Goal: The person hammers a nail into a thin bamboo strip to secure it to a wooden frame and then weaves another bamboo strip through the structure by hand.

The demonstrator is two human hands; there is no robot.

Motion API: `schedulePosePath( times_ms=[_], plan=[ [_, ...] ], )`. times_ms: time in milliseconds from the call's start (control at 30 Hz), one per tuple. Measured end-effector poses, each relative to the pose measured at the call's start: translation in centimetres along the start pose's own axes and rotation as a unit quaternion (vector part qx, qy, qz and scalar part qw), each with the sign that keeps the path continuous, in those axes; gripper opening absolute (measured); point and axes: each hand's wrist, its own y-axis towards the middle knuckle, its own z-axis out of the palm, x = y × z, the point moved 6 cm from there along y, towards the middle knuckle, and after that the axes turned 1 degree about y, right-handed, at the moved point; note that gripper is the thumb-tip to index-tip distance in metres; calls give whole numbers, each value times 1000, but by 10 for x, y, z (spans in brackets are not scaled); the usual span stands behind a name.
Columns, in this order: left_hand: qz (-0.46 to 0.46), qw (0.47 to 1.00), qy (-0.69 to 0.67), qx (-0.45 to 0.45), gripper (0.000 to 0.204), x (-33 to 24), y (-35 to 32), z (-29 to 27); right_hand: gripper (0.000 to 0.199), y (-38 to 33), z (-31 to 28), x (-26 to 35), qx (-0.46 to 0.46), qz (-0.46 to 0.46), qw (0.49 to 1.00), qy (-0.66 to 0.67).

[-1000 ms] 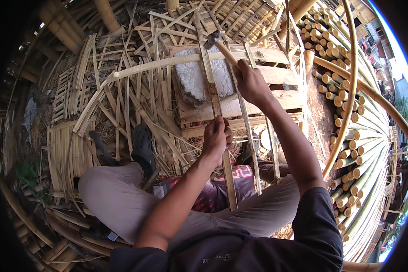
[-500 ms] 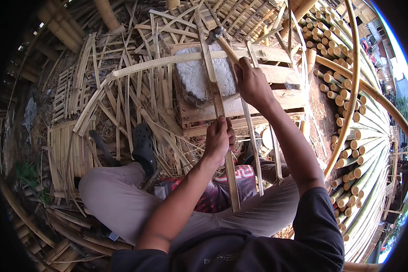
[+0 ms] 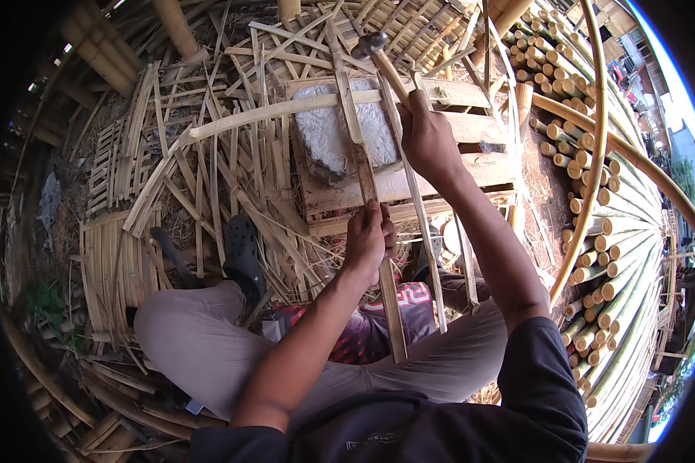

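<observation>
My left hand (image 3: 369,241) is closed round a long bamboo strip (image 3: 365,174), which runs from my lap out over a pale stone block (image 3: 307,143). My right hand (image 3: 430,144) grips the wooden handle of a hammer (image 3: 372,46), its dark head raised beyond the stone. Across the strip lies a curved bamboo slat (image 3: 266,116), crossing it above the block. The stone rests on a low wooden platform (image 3: 328,207). Another thin strip (image 3: 425,220) slants beside the held one, passing under my right wrist.
Loose bamboo strips (image 3: 262,224) are strewn over the ground on the left, near a slatted panel (image 3: 112,266). To the right are stacked bamboo poles (image 3: 618,262) and a bent pole (image 3: 598,154). A dark clog (image 3: 243,251) is on my foot.
The hammer head has risen slightly and its handle stands a bit steeper. My left hand keeps its hold on the strip with hardly any movement.
</observation>
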Motion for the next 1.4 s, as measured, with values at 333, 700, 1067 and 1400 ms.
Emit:
schedulePosePath(
  times_ms=[333, 700, 1067, 1400],
  plan=[
    [4, 1000, 3, 11, 32, 2, 4, -2, 18, -1, 3, -8, 28, -17, 999, -13],
    [-7, 1000, 2, 10, 29, 2, -2, -3, 16, 2, -1, -6, 2, -31, 1000, 5],
    [-9, 1000, -2, 2, 29, 1, 5, 5, 21, -7, 13, -30, 49, -63, 997, -3],
    [-11, 999, -23, 23, 29, 2, 2, -3, 24, 1, -1, -19, 62, -24, 997, -28]
  ],
)
